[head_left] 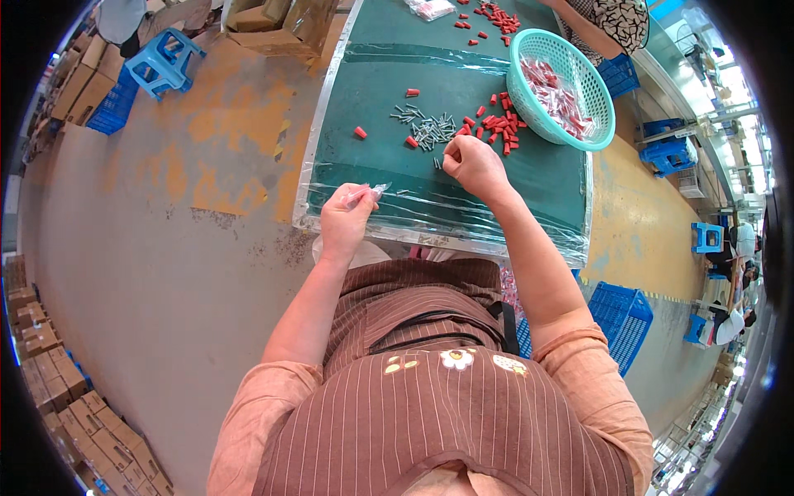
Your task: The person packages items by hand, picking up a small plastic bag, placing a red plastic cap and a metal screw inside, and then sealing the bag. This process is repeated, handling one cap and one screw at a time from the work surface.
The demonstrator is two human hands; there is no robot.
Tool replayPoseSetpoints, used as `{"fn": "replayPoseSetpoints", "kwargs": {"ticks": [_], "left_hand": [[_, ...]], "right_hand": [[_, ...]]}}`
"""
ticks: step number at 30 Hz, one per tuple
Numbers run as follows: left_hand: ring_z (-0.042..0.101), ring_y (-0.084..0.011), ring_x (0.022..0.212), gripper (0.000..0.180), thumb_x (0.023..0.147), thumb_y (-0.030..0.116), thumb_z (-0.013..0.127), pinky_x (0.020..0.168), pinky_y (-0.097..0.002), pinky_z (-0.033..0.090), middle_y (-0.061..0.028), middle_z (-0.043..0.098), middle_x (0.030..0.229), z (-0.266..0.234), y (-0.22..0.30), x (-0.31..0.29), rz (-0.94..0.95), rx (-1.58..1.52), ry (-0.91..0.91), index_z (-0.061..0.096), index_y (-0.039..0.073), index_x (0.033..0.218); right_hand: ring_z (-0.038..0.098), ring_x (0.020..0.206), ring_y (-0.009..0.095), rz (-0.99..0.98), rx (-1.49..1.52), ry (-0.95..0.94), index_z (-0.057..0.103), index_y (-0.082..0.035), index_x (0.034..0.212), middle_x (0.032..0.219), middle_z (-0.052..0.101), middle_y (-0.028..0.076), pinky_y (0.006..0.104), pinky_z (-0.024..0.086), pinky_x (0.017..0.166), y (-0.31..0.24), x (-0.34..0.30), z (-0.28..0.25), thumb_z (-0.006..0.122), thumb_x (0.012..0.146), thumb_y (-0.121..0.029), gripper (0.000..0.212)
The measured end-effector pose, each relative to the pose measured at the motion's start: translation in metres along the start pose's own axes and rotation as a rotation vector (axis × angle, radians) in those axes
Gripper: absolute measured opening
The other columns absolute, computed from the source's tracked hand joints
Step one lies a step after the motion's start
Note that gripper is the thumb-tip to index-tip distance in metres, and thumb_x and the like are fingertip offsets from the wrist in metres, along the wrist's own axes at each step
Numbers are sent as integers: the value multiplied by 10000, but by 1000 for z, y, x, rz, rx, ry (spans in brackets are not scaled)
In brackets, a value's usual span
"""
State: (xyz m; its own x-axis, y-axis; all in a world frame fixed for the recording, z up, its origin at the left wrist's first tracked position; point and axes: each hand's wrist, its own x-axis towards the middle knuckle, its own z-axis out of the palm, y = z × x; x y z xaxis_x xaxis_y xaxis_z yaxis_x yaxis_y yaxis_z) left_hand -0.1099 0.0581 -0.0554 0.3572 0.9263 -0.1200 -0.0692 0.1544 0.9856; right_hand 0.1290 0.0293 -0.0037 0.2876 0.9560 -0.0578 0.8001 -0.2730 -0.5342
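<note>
Over a green tabletop [347,91], the left hand [342,219] grips a plastic bag [380,190], the right hand [478,167] curled, contents unclear.

We pinch a small, crumpled clear plastic bag [359,195], red showing through it. Ahead of us, slim silver screws [432,130] lie loose in a jumbled pile; short red plastic caps [501,126] cluster just right of them, a few lying leftward.

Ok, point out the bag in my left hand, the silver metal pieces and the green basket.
Bag [356,196], head view, on its reddish middle.
Silver metal pieces [431,131], head view, mid-pile.
Green basket [585,71], head view, on its inner wall.
</note>
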Motion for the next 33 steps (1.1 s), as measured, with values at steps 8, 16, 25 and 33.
{"fn": "replayPoseSetpoints", "kwargs": {"ticks": [8, 16, 25, 33], "left_hand": [[559, -62, 721, 54, 891, 55, 606, 680, -200, 452, -11, 612, 789, 1, -2, 1, 12, 9, 6, 607, 1, 903], [551, -58, 714, 33, 886, 34, 605, 669, -197, 442, -4, 605, 775, 1, -4, 0, 19, 2, 2, 601, 9, 906], [426, -9, 495, 158, 866, 136, 665, 412, -166, 297, -13, 635, 763, 2, 12, -4, -73, -85, -23, 607, 37, 975], [411, -10, 469, 168, 855, 141, 669, 389, -171, 280, -10, 631, 753, 34, 43, -2, -185, -35, -128, 602, 40, 971]], "right_hand": [[618, 848, 364, -8, -102, 43, 655, -32, 832, 891, 636, 190, 435, 501, 763, -4, -2, 24, 560, 783, -160, 167], [616, 845, 332, 6, -386, 13, 608, -25, 850, 881, 614, 164, 417, 504, 743, -5, -5, 23, 594, 784, -158, 149], [650, 869, 290, -89, -589, -85, 655, -48, 868, 927, 645, 143, 379, 526, 742, -9, -8, 14, 622, 763, -131, 138], [645, 761, 226, 30, 167, -49, 620, 21, 855, 824, 674, 108, 317, 491, 684, 6, -18, -18, 616, 767, -107, 155]]}}
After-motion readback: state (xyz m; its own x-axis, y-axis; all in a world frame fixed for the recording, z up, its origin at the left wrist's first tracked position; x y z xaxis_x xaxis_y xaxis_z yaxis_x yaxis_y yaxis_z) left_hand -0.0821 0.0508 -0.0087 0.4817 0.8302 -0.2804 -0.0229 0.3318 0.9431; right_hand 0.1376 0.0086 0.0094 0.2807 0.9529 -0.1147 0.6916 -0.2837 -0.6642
